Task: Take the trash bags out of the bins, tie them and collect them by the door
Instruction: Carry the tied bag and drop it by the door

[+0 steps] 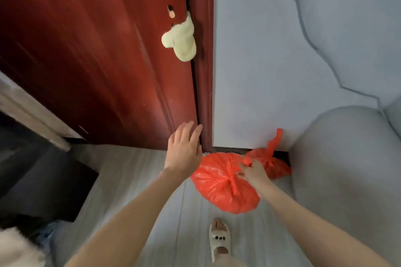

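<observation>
A tied red trash bag (pixel 219 186) hangs just above the pale floor near the foot of the dark red door (pixel 97 60). My right hand (pixel 252 172) pinches its knotted top. A second tied red bag (pixel 272 162) lies on the floor behind it, against the baseboard of the light blue wall, one handle sticking up. My left hand (pixel 184 147) is stretched forward with its fingers straight, in front of the door's lower edge, holding nothing.
A pale yellow cloth (pixel 181 40) hangs at the door's latch edge. A grey padded piece of furniture (pixel 347 169) stands at the right beside the bags. Dark furniture (pixel 43 175) fills the left. My foot in a white slipper (pixel 219 238) is on the floor below the bag.
</observation>
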Available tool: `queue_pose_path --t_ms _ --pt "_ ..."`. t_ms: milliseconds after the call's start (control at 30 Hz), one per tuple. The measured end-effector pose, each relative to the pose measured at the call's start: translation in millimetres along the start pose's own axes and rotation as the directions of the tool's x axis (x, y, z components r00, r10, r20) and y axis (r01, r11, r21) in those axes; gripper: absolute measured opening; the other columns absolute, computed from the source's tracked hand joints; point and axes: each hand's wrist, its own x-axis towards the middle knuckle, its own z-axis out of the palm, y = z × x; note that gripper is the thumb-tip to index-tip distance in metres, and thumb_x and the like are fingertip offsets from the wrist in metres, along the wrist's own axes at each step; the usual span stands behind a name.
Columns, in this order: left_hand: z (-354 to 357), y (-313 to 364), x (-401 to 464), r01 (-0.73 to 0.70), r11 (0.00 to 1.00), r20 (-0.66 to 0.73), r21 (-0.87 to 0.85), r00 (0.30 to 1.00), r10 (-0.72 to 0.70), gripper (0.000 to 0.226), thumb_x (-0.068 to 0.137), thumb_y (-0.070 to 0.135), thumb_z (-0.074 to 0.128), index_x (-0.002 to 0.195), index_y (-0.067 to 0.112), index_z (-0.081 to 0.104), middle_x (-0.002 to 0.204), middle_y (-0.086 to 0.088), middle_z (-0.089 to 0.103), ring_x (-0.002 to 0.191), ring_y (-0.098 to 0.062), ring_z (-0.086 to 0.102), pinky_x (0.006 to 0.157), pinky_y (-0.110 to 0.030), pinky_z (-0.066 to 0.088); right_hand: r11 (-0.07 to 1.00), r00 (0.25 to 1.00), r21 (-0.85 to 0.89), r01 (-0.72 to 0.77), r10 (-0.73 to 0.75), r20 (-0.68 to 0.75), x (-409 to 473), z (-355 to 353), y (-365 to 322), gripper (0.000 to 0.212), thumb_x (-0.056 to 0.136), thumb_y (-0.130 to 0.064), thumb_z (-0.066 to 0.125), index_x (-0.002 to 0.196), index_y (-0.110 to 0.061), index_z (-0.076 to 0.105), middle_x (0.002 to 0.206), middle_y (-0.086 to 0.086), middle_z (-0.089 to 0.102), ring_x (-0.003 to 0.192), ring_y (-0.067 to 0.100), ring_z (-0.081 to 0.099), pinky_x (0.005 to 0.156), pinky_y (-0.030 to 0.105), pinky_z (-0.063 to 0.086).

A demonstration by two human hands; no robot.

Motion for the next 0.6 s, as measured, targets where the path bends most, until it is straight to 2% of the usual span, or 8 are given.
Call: queue_pose_path --t_ms 67,167,233,267,333,433,500,600 --pt "27 -9 56 -0.010 1.000 0.017 0.022 1.000 0.009 0.058 0.082 0.015 0.056 0.138 0.012 0.040 0.143 -0.015 0.041 0.134 -0.037 0.036 0.101 -0.052 0.038 0.994 0.999 -0.095 -0.051 0.052 0.015 58 9 14 0.017 0.090 -0.008 0.052 0.076 -0.017 0.054 0.076 0.005 0.056 0.076 0.020 0.055 0.068 0.022 0.052" --pt "80 -24 135 -0.121 0.987 -0.004 0.101 0.992 0.122 0.060 0.078 0.015 0.059 0.135 0.010 0.042 0.141 -0.017 0.044 0.132 -0.038 0.039 0.098 -0.052 0.042 0.970 0.986 -0.174 -0.168 0.168 -0.010 138 25 39 0.024 0.090 -0.011 0.052 0.071 -0.026 0.048 0.079 0.000 0.051 0.084 0.018 0.049 0.057 0.003 0.043" --pt "116 -35 175 -0.193 0.971 0.003 0.143 0.981 0.195 0.062 0.077 0.016 0.061 0.136 0.011 0.042 0.142 -0.015 0.043 0.133 -0.036 0.039 0.099 -0.050 0.042 0.965 0.979 -0.164 -0.205 0.199 -0.052 184 40 58 0.031 0.090 -0.014 0.052 0.063 -0.028 0.046 0.074 0.001 0.053 0.082 0.021 0.051 0.059 0.014 0.050" --pt "146 -43 199 -0.240 0.953 0.039 0.187 0.971 0.237 0.065 0.078 0.017 0.060 0.139 0.012 0.037 0.147 -0.014 0.037 0.138 -0.034 0.032 0.103 -0.050 0.037 0.969 0.977 -0.138 -0.206 0.195 -0.089 221 51 79 0.031 0.089 -0.016 0.052 0.060 -0.026 0.049 0.074 0.005 0.056 0.081 0.023 0.053 0.072 0.029 0.054" --pt "196 -58 226 -0.394 0.869 0.171 0.299 0.918 0.358 0.069 0.087 0.018 0.048 0.147 0.017 0.014 0.157 -0.010 0.011 0.145 -0.031 0.006 0.115 -0.049 0.017 0.967 0.970 -0.123 -0.222 0.206 -0.128 270 64 108 0.027 0.089 -0.018 0.053 0.062 -0.021 0.057 0.076 0.013 0.060 0.079 0.026 0.057 0.082 0.048 0.050" --pt "255 -76 259 -0.509 0.716 0.264 0.478 0.860 0.436 0.073 0.091 0.023 0.041 0.147 0.022 -0.006 0.157 -0.009 -0.013 0.143 -0.034 -0.015 0.114 -0.055 -0.007 0.956 0.953 -0.105 -0.274 0.255 -0.163 333 79 146 0.018 0.088 -0.013 0.051 0.083 -0.009 0.067 0.089 0.023 0.067 0.086 0.035 0.063 0.082 0.045 0.049" --pt "279 -88 277 -0.484 0.659 0.230 0.575 0.869 0.438 0.082 0.087 0.025 0.048 0.146 0.024 -0.007 0.155 -0.010 -0.017 0.141 -0.037 -0.018 0.109 -0.058 -0.017 0.956 0.939 -0.041 -0.291 0.278 -0.201 370 85 183 0.019 0.086 -0.015 0.052 0.071 -0.017 0.065 0.080 0.019 0.063 0.080 0.031 0.060 0.084 0.049 0.051" --pt "309 -110 300 -0.413 0.563 0.116 0.716 0.865 0.488 0.083 0.082 0.027 0.053 0.147 0.025 0.001 0.155 -0.006 -0.007 0.141 -0.034 -0.010 0.108 -0.056 -0.020 0.940 0.917 0.095 -0.328 0.341 -0.207 390 97 204 0.028 0.085 -0.010 0.055 0.059 -0.020 0.054 0.073 0.012 0.060 0.083 0.032 0.062 0.084 0.053 0.048"
